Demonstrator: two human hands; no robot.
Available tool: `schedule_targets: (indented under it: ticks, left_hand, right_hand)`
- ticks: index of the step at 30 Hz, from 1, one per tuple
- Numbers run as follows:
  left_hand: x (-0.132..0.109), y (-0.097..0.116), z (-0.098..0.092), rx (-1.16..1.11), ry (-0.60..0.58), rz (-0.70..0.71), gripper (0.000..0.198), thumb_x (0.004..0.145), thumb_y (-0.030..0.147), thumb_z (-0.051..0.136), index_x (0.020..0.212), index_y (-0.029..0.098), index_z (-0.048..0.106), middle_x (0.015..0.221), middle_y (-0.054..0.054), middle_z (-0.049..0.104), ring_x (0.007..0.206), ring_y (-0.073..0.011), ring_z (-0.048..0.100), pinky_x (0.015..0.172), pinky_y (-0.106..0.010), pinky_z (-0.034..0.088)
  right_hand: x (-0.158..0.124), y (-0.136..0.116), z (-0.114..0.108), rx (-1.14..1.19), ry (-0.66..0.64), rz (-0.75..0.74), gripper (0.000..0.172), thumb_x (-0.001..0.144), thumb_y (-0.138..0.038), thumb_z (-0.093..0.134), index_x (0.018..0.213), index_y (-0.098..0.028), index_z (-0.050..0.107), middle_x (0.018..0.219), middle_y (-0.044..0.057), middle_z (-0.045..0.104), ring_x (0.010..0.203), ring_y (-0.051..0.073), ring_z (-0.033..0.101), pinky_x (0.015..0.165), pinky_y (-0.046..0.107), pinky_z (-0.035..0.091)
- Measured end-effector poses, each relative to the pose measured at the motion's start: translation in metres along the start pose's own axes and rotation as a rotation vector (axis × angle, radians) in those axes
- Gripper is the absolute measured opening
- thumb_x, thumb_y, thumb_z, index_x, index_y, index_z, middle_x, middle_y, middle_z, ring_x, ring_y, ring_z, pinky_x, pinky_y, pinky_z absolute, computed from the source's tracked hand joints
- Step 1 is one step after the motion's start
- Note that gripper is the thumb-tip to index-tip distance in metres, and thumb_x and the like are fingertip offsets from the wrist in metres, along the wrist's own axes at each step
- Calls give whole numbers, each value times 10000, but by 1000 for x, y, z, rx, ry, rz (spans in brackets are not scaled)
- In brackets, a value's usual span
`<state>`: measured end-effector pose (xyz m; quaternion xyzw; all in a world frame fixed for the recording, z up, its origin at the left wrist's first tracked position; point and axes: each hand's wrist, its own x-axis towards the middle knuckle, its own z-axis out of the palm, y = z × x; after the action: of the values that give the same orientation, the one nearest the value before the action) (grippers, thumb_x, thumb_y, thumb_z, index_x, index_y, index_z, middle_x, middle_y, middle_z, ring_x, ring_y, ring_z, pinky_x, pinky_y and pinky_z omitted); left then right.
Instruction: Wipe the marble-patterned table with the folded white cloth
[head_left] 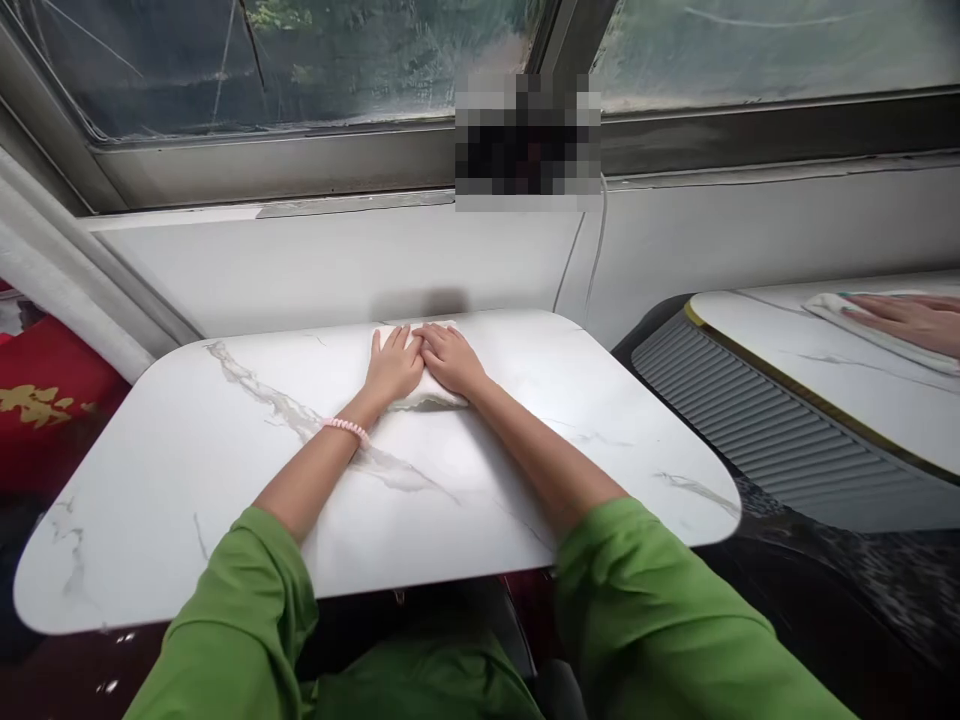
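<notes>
A white cloth (426, 394) lies folded on the white marble-patterned table (255, 440), close to its far edge. My left hand (395, 364) rests flat on the cloth's left part, fingers stretched forward and a little apart. On the right part, my right hand (452, 358) lies palm down with its fingers extended toward the left hand. The fingertips of both hands meet or nearly meet over the cloth. Much of the cloth is hidden under the palms. A pink beaded bracelet (346, 430) circles my left wrist.
At the right, another person's hand (911, 318) is on a white cloth (840, 312) atop a second marble-patterned table (847, 390) with a ribbed grey side. A white wall and window frame (300, 165) stand behind. Red fabric (52, 410) hangs at left.
</notes>
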<state>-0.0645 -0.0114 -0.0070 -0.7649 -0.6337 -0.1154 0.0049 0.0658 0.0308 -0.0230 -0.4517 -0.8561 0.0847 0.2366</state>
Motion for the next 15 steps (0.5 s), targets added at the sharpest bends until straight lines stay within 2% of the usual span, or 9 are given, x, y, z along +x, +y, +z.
schedule_targets:
  ticks: [3,7,10,13,15]
  left_hand:
    - [-44,10,-8,-7,-10,27,461,996,217,308,1432,171,452,1573,-134,347,1466,-258,292,1222,-547,108]
    - [-114,21,-21,5,-40,156,470,989,212,318,1432,133,453,1562,-157,358,1461,-274,299,1216,-566,129]
    - [-165,29,-29,17,-30,202,487,986,214,313,1445,110,437,1557,-183,356,1464,-298,289,1200,-604,138]
    - [-200,33,-37,21,-36,216,502,981,210,305,1454,105,433,1566,-196,328,1478,-312,254,1192,-623,144]
    - [-210,34,-41,19,-55,211,514,974,203,296,1461,109,429,1573,-194,310,1484,-310,235,1193,-625,142]
  right_hand:
    - [-42,-25,-6,-51,-4,-18,478,917,-205,326,1335,-145,550,1453,119,525,1388,250,419,1173,460,284]
    - [-111,-69,-16,-126,-15,16,499,943,-221,307,1376,-96,521,1479,152,488,1407,279,395,1190,484,259]
    - [-157,-97,-22,-146,-45,-48,509,958,-243,308,1401,-81,502,1494,163,466,1426,286,369,1197,501,247]
    - [-182,-114,-25,-139,-61,-104,521,953,-250,332,1434,-104,473,1510,159,445,1438,285,349,1197,517,245]
    - [-186,-120,-25,-122,-73,-117,531,941,-257,357,1442,-122,470,1512,162,440,1436,293,351,1193,530,249]
